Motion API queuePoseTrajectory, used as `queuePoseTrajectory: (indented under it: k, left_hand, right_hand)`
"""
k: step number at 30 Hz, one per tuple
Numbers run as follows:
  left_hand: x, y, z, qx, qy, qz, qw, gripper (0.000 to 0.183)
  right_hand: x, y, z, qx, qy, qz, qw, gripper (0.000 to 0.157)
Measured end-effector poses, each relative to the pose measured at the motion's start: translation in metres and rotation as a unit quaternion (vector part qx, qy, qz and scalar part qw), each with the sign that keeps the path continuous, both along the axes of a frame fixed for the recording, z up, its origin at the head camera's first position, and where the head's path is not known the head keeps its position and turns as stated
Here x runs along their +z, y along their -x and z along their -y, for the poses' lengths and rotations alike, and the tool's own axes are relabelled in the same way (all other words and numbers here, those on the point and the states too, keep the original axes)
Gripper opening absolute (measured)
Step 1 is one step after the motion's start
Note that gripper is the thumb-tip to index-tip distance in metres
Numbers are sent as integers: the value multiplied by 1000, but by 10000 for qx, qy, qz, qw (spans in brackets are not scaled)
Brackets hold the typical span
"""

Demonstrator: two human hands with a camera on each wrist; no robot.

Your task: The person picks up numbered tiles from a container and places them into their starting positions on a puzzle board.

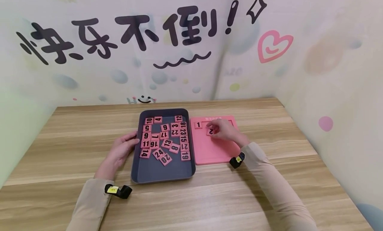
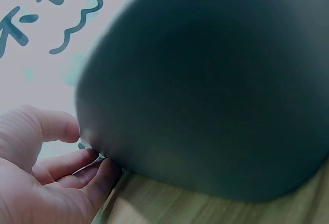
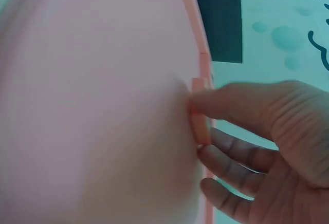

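Note:
Inside the dark grey tray (image 1: 161,172) lie several pink square tiles (image 1: 159,153) with black numbers. My left hand (image 1: 121,149) holds the tray by its left side, thumb at the rim; the left wrist view shows the fingers (image 2: 105,175) against the outer wall. To the right lies a pink board (image 1: 206,151) with a raised border. A tile numbered 1 (image 1: 198,125) sits in its upper left corner. Between thumb and fingers, my right hand (image 1: 225,130) pinches a tile numbered 2 (image 1: 210,131) over the upper part of the board. In the right wrist view that tile (image 3: 199,121) appears edge-on.
The tray and board stand side by side on a wood-grain table (image 1: 179,204). Behind the table is a pale printed wall covering (image 1: 185,84) with black characters and a pink heart. A small black camera sits on each wrist.

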State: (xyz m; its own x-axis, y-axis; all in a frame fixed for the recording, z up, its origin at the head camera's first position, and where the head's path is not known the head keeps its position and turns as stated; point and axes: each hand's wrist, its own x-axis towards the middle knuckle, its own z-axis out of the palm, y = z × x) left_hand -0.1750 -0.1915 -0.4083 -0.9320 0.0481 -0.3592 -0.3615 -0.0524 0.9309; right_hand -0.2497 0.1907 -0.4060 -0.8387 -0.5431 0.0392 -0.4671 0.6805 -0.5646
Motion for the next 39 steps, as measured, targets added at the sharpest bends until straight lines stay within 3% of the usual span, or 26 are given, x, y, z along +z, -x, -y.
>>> queuePoseTrajectory:
  k: [4, 8, 16, 24, 34, 39]
  left_hand:
    - [-1, 0, 0, 1, 5, -3, 10000, 56]
    - [-1, 0, 1, -69, 74, -77, 9999, 55]
    - [-1, 0, 0, -100, 74, -103, 9999, 55]
    - [0, -1, 0, -43, 23, -58, 10000, 55]
    - [0, -1, 0, -15, 38, -48, 10000, 55]
    - [0, -1, 0, -34, 56, -96, 9999, 55]
  right_hand:
    - [0, 3, -6, 387, 76, 25, 9992, 32]
    - [3, 2, -7, 394, 79, 167, 9991, 27]
    - [9, -3, 4, -383, -361, 270, 9982, 22]
    - [10, -5, 14, -1396, -604, 583, 9866, 24]
    - [16, -5, 19, -1454, -713, 818, 9834, 41]
    - [17, -2, 22, -1585, -717, 783, 9816, 35]
